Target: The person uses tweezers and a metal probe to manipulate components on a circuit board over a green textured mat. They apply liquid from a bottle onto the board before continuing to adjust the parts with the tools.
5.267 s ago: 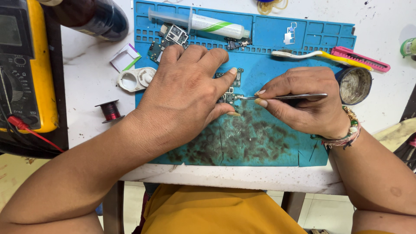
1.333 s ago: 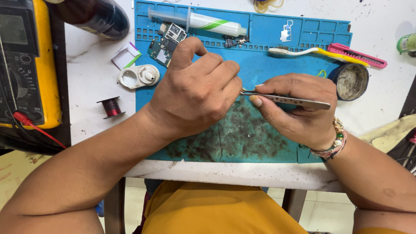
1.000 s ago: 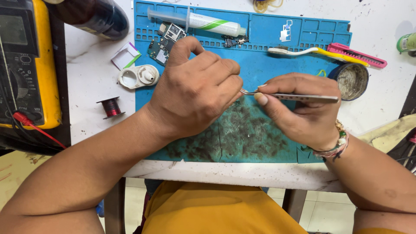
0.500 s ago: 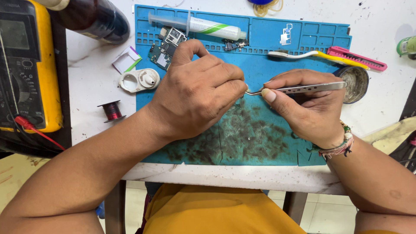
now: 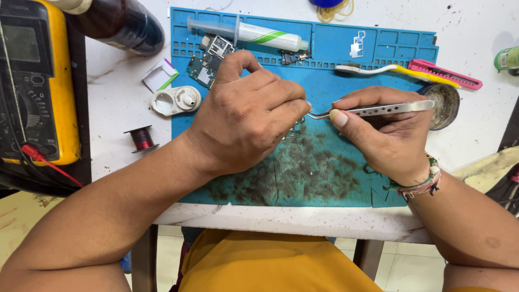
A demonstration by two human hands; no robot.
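My left hand [image 5: 248, 116] rests knuckles-up on the blue work mat [image 5: 335, 59], fingers curled over a small circuit board [image 5: 294, 131] that is mostly hidden under it. My right hand [image 5: 386, 135] grips metal tweezers [image 5: 378, 110] lying nearly level, their curved tips touching the fingertips of my left hand. A dark, stained patch covers the mat's near half below both hands.
On the mat's far edge lie a white syringe tube [image 5: 254, 33], small circuit boards [image 5: 208, 59], a yellow-handled brush [image 5: 389, 70] and a pink tool [image 5: 446, 73]. A round tin [image 5: 444, 100] sits right. Left: yellow multimeter [image 5: 35, 81], red wire spool [image 5: 142, 138], white plastic part [image 5: 175, 100], dark bottle [image 5: 124, 21].
The tweezers have levelled out and their tips moved up to my left fingertips. My left hand closed into a tighter curl over the board.
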